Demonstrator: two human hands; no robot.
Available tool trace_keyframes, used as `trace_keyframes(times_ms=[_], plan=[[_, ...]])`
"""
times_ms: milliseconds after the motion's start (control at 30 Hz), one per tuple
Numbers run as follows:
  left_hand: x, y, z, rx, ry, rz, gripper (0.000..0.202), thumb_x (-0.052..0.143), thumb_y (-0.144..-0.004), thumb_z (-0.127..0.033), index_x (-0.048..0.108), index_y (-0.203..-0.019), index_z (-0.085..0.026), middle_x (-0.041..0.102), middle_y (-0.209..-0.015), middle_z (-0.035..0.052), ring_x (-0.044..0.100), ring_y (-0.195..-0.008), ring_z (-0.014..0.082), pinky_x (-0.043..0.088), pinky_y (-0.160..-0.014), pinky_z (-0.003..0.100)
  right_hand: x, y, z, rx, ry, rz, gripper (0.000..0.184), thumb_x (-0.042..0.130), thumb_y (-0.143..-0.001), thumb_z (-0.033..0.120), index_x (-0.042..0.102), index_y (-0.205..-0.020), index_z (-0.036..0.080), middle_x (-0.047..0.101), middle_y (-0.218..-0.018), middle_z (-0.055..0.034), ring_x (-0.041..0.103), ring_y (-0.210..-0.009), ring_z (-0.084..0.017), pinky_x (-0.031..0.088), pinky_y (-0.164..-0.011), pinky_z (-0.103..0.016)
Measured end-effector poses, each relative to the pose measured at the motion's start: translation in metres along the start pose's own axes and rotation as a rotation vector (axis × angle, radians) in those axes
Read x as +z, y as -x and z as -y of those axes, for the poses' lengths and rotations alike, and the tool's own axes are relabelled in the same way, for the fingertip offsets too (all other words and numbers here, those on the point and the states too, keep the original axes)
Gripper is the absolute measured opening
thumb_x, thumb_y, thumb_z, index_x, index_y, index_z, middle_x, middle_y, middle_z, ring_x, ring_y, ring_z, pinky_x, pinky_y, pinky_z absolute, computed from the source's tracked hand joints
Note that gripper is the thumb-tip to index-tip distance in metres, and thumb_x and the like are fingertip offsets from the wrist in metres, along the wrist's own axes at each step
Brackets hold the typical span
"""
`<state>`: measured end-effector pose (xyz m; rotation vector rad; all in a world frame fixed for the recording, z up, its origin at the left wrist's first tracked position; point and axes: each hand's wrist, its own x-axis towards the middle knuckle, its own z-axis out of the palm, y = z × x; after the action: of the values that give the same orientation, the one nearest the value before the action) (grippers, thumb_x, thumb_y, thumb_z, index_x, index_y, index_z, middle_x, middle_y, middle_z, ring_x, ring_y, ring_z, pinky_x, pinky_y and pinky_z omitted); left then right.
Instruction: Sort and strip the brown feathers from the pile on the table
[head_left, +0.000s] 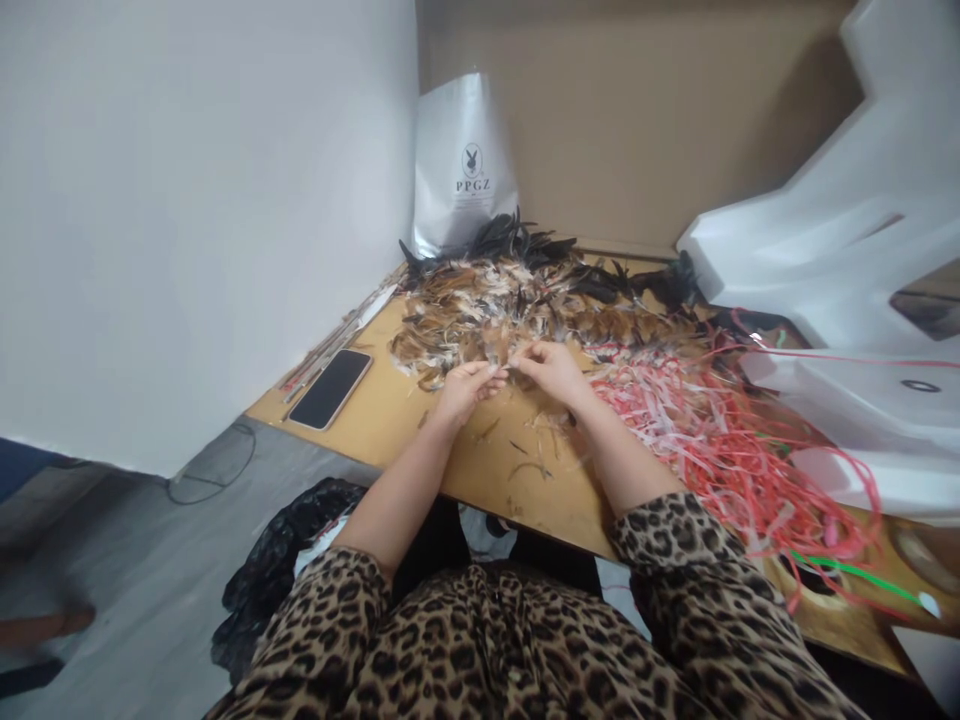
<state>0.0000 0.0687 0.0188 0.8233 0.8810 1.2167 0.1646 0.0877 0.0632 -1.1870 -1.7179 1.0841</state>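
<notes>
Directions taken from the hands, twelve being straight ahead.

Left hand: over the desk, thumb and fingers drawn narrow, tips meeting those of the other.
Right hand: thumb and forefinger likewise narrow. Whether either grip holds a feather cannot be told; the spot is too small.

Brown and cream feathers: one broad heap, from eleven to two, directly before the fingertips.
Black feathers: at twelve, along the heap's far edge.
Loose feathers: a few, scattered at five to six, near the desk's front edge.
Smartphone: dark screen up, at nine, well apart from the heap.
White bag: upright at twelve, printed "PPGZ" beneath a rabbit's head, behind the heap.
Brown board: at one, closing off the far side.
White panel: tall, at ten, bounding the left.
Red and white strips: large tangle at three to four, beside the right forearm, crowding that side.
Green strip: at four, beside the tangle.
White moulded piece: bulky, at two, blocking that corner.
Black plastic bag: at seven, below desk level.
Cable: at eight, on the floor.
</notes>
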Motion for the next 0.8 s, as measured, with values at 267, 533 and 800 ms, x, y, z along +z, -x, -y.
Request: trace_keyframes(times_ms=[267, 533, 800], plan=[[0.0006, -0.0004, 0.003, 0.001, -0.094, 0.036, 0.028, 0.072, -0.063, -0.031, 0.065, -0.079, -0.01, 0.069, -0.077, 0.0084, 0.06, -0.057, 0.0085, 0.043, -0.052, 0.019, 0.0029, -0.0023, -0.0077, -0.034, 0.171, -0.023, 0.026, 0.059, -0.069, 0.038, 0.063, -0.07, 0.012, 0.062, -0.06, -0.0034, 0.052, -0.052, -0.011, 0.041, -0.049, -0.022], [0.0009, -0.0013, 0.0055, 0.007, -0.166, 0.045, 0.03, 0.073, -0.06, -0.032, 0.065, -0.078, -0.01, 0.068, -0.072, 0.0082, 0.06, -0.054, 0.0099, 0.044, -0.051, 0.02, 0.0034, -0.0033, -0.0104, -0.031, 0.19, -0.012, 0.026, 0.058, -0.07, 0.037, 0.065, -0.07, 0.012, 0.062, -0.059, -0.0024, 0.052, -0.051, -0.011, 0.04, -0.049, -0.021], [0.0017, 0.0001, 0.0032, 0.035, -0.198, 0.04, 0.028, 0.072, -0.061, -0.035, 0.064, -0.074, -0.011, 0.067, -0.068, 0.0068, 0.058, -0.052, 0.0087, 0.043, -0.049, 0.019, 0.0062, -0.004, -0.0065, 0.033, 0.026, -0.081, 0.03, 0.06, -0.066, 0.042, 0.064, -0.069, 0.012, 0.057, -0.053, -0.0002, 0.046, -0.046, -0.009, 0.037, -0.046, -0.021]])
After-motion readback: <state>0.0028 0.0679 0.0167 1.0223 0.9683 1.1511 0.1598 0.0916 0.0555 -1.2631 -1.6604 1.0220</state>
